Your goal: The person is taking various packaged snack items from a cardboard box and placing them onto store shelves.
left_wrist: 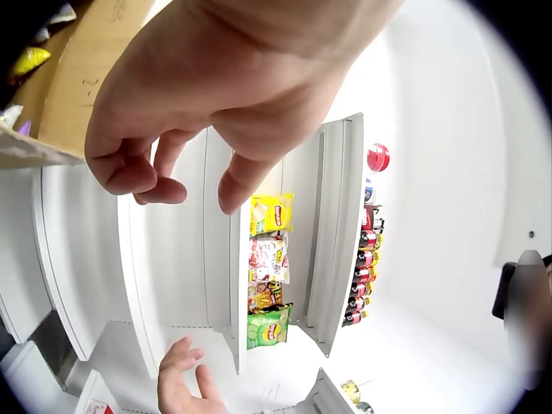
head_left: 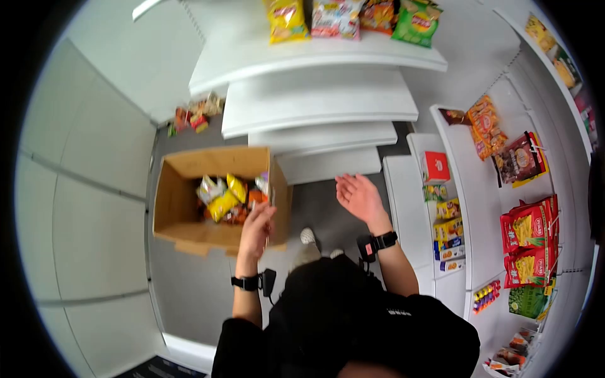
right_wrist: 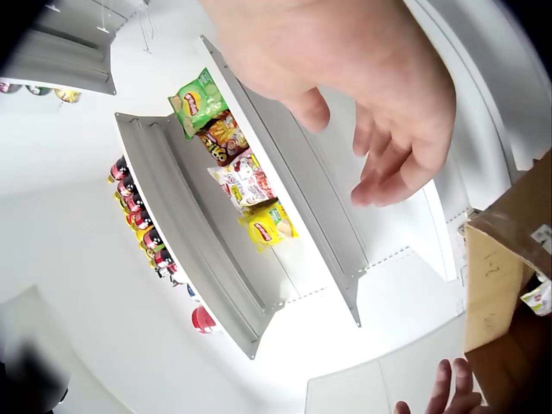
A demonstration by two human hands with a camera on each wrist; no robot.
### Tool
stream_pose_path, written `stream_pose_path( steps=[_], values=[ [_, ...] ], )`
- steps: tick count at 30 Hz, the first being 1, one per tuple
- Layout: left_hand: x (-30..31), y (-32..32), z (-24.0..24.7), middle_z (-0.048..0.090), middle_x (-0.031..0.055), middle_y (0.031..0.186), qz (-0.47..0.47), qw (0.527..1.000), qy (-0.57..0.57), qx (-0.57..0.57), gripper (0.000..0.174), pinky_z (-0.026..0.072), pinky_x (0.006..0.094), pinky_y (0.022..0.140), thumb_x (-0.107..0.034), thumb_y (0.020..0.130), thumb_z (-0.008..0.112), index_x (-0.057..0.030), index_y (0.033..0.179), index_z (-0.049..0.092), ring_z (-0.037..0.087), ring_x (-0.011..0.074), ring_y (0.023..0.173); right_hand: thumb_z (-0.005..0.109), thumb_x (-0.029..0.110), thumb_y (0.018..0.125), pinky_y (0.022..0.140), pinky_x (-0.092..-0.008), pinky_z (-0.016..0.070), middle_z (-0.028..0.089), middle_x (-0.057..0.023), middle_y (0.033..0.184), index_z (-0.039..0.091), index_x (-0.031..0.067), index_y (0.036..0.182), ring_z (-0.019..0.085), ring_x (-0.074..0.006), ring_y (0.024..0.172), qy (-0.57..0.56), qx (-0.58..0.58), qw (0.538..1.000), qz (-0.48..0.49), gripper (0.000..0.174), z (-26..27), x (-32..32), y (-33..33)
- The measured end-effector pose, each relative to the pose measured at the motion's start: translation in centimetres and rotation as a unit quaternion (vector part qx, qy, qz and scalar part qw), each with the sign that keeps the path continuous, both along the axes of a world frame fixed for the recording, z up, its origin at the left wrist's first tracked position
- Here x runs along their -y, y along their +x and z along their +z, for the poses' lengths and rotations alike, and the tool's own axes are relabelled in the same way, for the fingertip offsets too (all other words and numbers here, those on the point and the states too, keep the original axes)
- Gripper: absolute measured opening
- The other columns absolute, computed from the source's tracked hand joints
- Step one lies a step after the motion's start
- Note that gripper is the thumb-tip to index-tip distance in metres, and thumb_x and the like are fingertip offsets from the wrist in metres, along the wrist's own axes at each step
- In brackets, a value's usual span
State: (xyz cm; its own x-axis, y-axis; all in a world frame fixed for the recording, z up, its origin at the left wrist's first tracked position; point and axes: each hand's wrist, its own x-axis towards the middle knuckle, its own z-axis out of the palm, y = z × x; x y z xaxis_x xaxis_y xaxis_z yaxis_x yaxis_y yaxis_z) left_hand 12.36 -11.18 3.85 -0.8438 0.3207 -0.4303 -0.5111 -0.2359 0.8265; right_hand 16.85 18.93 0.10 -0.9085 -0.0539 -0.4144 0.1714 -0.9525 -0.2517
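In the head view the left hand (head_left: 257,232) is over the right edge of a cardboard box (head_left: 214,162) that holds several snack bags (head_left: 222,205). Its fingers are loosely bent with nothing between them, as the left wrist view also shows for the left hand (left_wrist: 198,103). The right hand (head_left: 360,198) is held palm up over the floor, right of the box, fingers relaxed and empty. In the right wrist view the right hand (right_wrist: 371,95) has softly bent fingers. Four chip bags, among them a yellow one (head_left: 287,20) and a green one (head_left: 416,24), stand on the top shelf (head_left: 315,53).
White tiered shelves (head_left: 321,101) rise ahead. Along the right, a shelf unit holds red snack bags (head_left: 530,227) and small boxes. More packets (head_left: 196,114) lie on the floor behind the box. Bottles (left_wrist: 366,267) stand on a higher shelf. A wall (head_left: 94,189) closes the left side.
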Motion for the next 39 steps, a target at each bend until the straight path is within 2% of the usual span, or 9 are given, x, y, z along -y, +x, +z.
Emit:
stream_pose_path(
  steps=[8,12,16,22,29,32,34,37,39],
  values=[
    [9.6,4.6,-0.4,0.062,-0.0003,0.103,0.065,0.997,-0.044,0.027,0.044,0.0395,0.0205,0.062,-0.020,0.088,0.059,-0.0016,0.127,0.048,0.048,0.0059,0.066,0.054,0.026,0.090,0.089,-0.0372,0.0462,0.057,-0.0151,0.116,0.053,0.0015,0.109,0.056,-0.0251,0.101,-0.001,0.046,0.998,0.048,0.031,-3.4,8.9,0.3],
    [16.3,5.8,-0.9,0.062,0.0008,0.106,0.092,0.994,-0.046,0.029,0.043,0.0410,0.0208,0.065,-0.022,0.088,0.059,-0.0025,0.126,0.050,0.050,0.0053,0.067,0.054,0.026,0.089,0.089,-0.0374,0.0464,0.058,-0.0154,0.116,0.052,0.0010,0.110,0.056,-0.0254,0.100,0.000,0.069,0.994,0.081,0.033,-4.9,15.6,-0.6],
    [24.5,7.2,-0.8,0.063,0.0005,0.106,0.114,0.990,-0.066,0.047,0.043,0.0420,0.0217,0.067,-0.023,0.087,0.060,-0.0037,0.124,0.051,0.051,0.0054,0.069,0.054,0.026,0.089,0.089,-0.0373,0.0463,0.056,-0.0146,0.115,0.050,-0.0001,0.112,0.056,-0.0256,0.102,-0.004,0.112,0.991,0.070,0.035,-6.5,23.0,-0.9],
    [34.6,8.4,-4.7,0.062,0.0019,0.107,0.132,0.981,-0.086,0.115,0.046,0.0424,0.0227,0.068,-0.027,0.084,0.063,-0.0051,0.124,0.050,0.052,0.0072,0.073,0.050,0.026,0.091,0.090,-0.0382,0.0457,0.055,-0.0140,0.116,0.049,-0.0018,0.113,0.055,-0.0260,0.106,-0.060,0.152,0.985,0.053,0.036,-8.8,30.9,-1.3],
    [35.9,4.3,-6.1,0.061,0.0016,0.106,0.083,0.987,-0.087,0.104,0.045,0.0419,0.0229,0.071,-0.027,0.087,0.059,-0.0048,0.124,0.049,0.051,0.0082,0.077,0.046,0.029,0.093,0.093,-0.0410,0.0444,0.053,-0.0162,0.121,0.041,-0.0011,0.124,0.054,-0.0281,0.108,-0.041,0.215,0.975,0.041,0.043,-12.9,33.1,-1.6],
    [35.2,1.8,-6.3,0.060,0.0023,0.109,0.052,0.989,-0.087,0.110,0.045,0.0419,0.0238,0.072,-0.028,0.087,0.058,-0.0055,0.125,0.049,0.051,0.0091,0.078,0.046,0.031,0.094,0.097,-0.0458,0.0404,0.047,-0.0172,0.129,0.034,0.0001,0.132,0.049,-0.0295,0.115,-0.057,0.263,0.962,0.046,0.051,-13.4,33.0,-2.3],
    [35.2,-0.2,-5.4,0.059,0.0039,0.113,0.019,0.989,-0.089,0.114,0.046,0.0418,0.0246,0.074,-0.030,0.088,0.057,-0.0059,0.126,0.047,0.050,0.0102,0.079,0.046,0.031,0.094,0.098,-0.0472,0.0387,0.044,-0.0172,0.131,0.030,0.0005,0.135,0.047,-0.0298,0.117,-0.063,0.284,0.956,0.041,0.054,-13.6,33.7,-2.9],
    [36.2,-4.3,-5.8,0.060,0.0018,0.108,-0.001,0.986,-0.110,0.124,0.044,0.0421,0.0254,0.073,-0.029,0.088,0.057,-0.0076,0.125,0.047,0.052,0.0105,0.078,0.046,0.031,0.094,0.100,-0.0482,0.0369,0.042,-0.0170,0.133,0.027,0.0010,0.138,0.045,-0.0300,0.119,-0.077,0.294,0.952,0.032,0.057,-14.6,33.9,-4.2],
    [36.9,-7.5,-6.9,0.059,0.0048,0.112,0.001,0.984,-0.102,0.145,0.042,0.0430,0.0265,0.071,-0.030,0.088,0.057,-0.0089,0.123,0.047,0.051,0.0117,0.077,0.046,0.031,0.094,0.100,-0.0479,0.0366,0.041,-0.0168,0.133,0.026,0.0012,0.139,0.045,-0.0301,0.119,-0.098,0.291,0.951,0.026,0.058,-15.3,34.0,-5.2]
  ],
)
